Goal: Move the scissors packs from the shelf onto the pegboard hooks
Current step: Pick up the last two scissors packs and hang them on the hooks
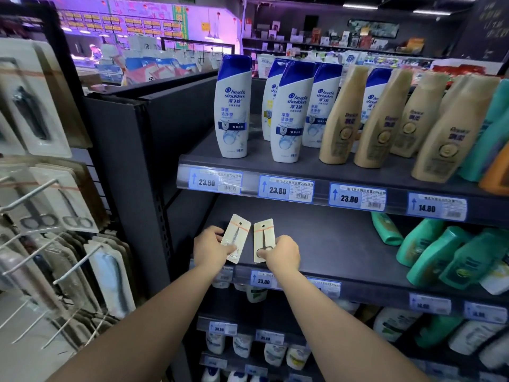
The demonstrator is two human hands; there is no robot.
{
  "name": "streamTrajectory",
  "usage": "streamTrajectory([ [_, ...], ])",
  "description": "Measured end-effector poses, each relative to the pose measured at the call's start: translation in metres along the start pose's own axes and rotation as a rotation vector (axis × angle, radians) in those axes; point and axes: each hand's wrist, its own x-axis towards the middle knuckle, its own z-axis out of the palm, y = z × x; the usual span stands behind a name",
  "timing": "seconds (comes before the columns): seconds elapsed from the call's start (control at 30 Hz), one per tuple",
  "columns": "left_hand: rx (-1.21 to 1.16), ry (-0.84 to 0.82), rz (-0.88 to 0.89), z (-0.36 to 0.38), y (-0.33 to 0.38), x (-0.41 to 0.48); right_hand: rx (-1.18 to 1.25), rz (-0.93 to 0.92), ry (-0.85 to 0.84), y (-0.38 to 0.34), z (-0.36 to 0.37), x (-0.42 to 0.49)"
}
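Two cream scissors packs lie on the dark middle shelf (316, 238) near its front left edge. My left hand (209, 248) grips the lower end of the left scissors pack (239, 231), which tilts to the right. My right hand (282, 252) pinches the bottom of the right scissors pack (263, 235), which stands nearly straight. Each pack has a hang hole and an orange stripe near its top. The pegboard (91, 172) is at the far left, with long metal hooks (33, 193) that carry similar packs.
White and blue shampoo bottles (232, 106) and tan bottles (341, 117) stand on the shelf above. Green bottles (438, 255) lie at the right of the middle shelf. A dark shelf end panel (124, 175) separates the pegboard from the shelves. Bare hook tips (68, 274) jut out at lower left.
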Motion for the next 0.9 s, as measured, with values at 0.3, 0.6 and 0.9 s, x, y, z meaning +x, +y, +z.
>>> streamTrajectory([
  [0.3,-0.091,0.008,0.042,-0.019,0.006,-0.009,0.389,-0.024,-0.007,0.005,-0.033,-0.016],
  [0.6,-0.378,-0.029,0.042,-0.065,-0.005,-0.095,0.614,-0.147,-0.154,0.028,-0.049,-0.092],
  [0.9,-0.641,0.170,0.032,-0.143,-0.015,-0.174,0.573,-0.480,-0.360,-0.025,-0.037,-0.172],
])
